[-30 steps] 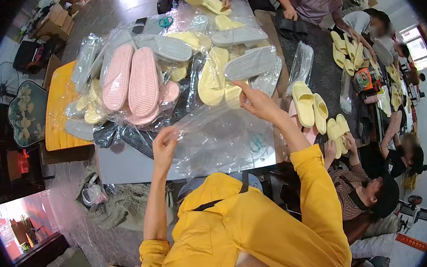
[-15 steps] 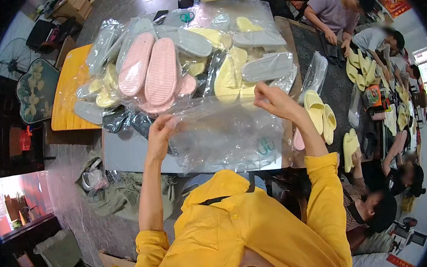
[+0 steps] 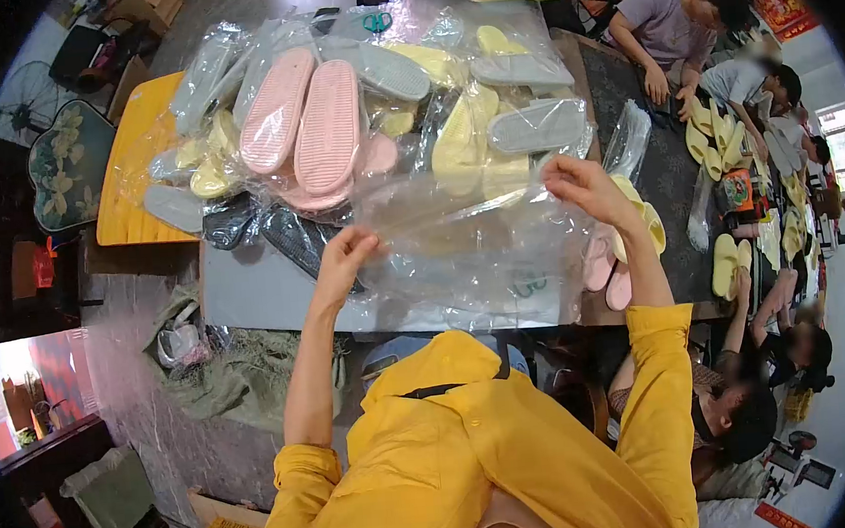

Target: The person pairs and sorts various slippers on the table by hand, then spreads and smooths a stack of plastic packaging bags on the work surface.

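Left hand [image 3: 346, 260]: pinching bag [image 3: 462, 261] edge, centre of frame; narrow grip, holding film.
Right hand [image 3: 590, 191]: pinching bag's opposite side, right of centre; narrow grip.
Bag: stretching between hands over bench [image 3: 246, 296]; two-sided hold probably spreading thin film.
Pink slippers [image 3: 328, 127]: lying soles up, upper left, beyond bag, likely giving hands room.
Grey slipper [image 3: 536, 126]: lying near right hand.

Bright yellow shirt [image 3: 548, 472], long slvs rolled up to approx the elbows, w/ wrinkled cuffs [image 3: 660, 320]; stitched patch pkt [image 3: 408, 454] on 1 side, small rnd btn [image 3: 475, 422] on the front, narrow blk strap [image 3: 437, 390] nr the hem, blue denim-like cloth [image 3: 517, 354] past it; forearms, L hand [image 3: 587, 189] & R hand [image 3: 347, 255] bare
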The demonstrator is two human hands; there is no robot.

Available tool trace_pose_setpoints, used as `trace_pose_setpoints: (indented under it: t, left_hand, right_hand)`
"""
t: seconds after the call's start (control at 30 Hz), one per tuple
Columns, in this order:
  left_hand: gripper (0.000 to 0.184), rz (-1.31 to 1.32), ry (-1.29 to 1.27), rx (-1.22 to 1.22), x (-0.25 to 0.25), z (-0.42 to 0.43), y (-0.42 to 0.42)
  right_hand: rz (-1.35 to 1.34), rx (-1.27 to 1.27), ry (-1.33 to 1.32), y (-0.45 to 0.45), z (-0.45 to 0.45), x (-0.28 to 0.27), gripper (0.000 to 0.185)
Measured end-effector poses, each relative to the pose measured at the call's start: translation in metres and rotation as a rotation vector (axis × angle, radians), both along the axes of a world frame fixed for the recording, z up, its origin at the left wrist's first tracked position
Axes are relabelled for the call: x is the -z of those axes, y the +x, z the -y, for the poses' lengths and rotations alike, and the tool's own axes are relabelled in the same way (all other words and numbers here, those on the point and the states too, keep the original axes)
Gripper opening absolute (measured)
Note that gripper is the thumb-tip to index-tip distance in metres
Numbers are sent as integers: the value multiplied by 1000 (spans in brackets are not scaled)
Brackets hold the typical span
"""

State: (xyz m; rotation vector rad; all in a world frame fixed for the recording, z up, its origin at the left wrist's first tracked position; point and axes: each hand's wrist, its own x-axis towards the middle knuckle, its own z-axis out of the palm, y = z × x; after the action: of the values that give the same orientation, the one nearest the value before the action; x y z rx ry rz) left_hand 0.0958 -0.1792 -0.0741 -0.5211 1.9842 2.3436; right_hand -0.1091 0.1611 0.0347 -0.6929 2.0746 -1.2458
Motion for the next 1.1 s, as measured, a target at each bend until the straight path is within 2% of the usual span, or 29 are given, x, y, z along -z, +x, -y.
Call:
trace_pose_setpoints:
  t: [0.07, 0.13, 0.17, 0.2, 0.3, 0.4, 0.5, 0.53, 0.63, 0.67, 0.77, 0.8, 0.9, 0.93, 1.03, 1.07, 1.1]
  left_hand:
    - [13, -4, 31, -25, -5, -5, -6]
    - [14, -36, 94, -41, 1, -9, -11]
    - [14, -40, 39, -12, 3, -11, -12]
    - [14, -42, -17, 18, -1, -14, -14]
    - [14, -94, -67, 68, -10, -28, -17]
    - [15, -172, -170, 129, -15, -36, -24]
    - [16, -159, -241, 159, -29, -38, -25]
    - [19, -171, -204, 139, -28, -37, -25]
    - [23, -220, -518, 140, -40, -32, -16]
    - [27, -178, -576, 153, -40, -28, -10]
    - [25, -2, -528, 367, -21, -7, 9]
    - [21, 48, -512, 367, -15, -2, 16]
    - [18, -44, -355, 380, -8, 3, 29]
    - [35, 17, -489, 586, -10, 11, 25]
    - [63, -343, -709, 515, -24, 2, 17]
    - [85, -306, -612, 555, -33, -2, 7]
    - [83, -260, -578, 514, -44, -11, -4]
  right_hand:
    - [0, 13, 2, -3, -8, 7, 16]
    - [-102, -57, 229, -7, -11, 12, 20]
    - [-156, -92, 341, -10, -13, 15, 22]
    - [-368, -231, 459, -12, -8, 12, 46]
    - [-491, -181, 184, 0, 16, 3, 74]
    - [-601, -209, -27, 14, 66, -18, 92]
    - [-315, -142, 37, 15, 87, -24, 87]
    - [-297, -86, 61, 14, 88, -27, 64]
    - [2, 31, -234, 7, 77, -5, 35]
    - [51, 77, -227, 5, 71, -5, 19]
    - [-63, 103, -190, -5, 53, -8, 21]
    - [-71, 135, -156, -8, 47, -11, 17]
    - [-180, -15, -68, 0, 49, -29, 9]
    - [-170, -34, -37, 5, 55, -33, 11]
    - [-239, -109, -27, 15, 70, -31, 12]
    - [-213, -138, -41, 17, 75, -29, 14]
    - [-266, -169, -63, 19, 81, -24, 16]
